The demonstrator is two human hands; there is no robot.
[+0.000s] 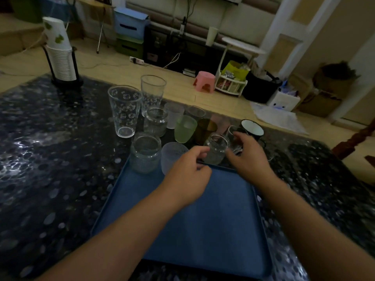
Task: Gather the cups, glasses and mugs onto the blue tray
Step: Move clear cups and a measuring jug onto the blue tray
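Now, hands: the left hand hovers over the far edge of the blue tray, fingers curled, its grip holding nothing I can see; the right hand reaches past that edge, grip spread and empty, beside a small clear jar glass.
Tray: lies on the dark counter, its bed bare but for a ribbed jar glass and a frosted cup at its far-left corner.
Still off the tray: beyond its far edge stand two tall printed glasses, a green frosted cup, an amber cup and a white-lined mug.
Risk: the cluster is tight, so a knuckle could likely topple a neighbour.
Cause: dim light, clear glass, hurried reach.
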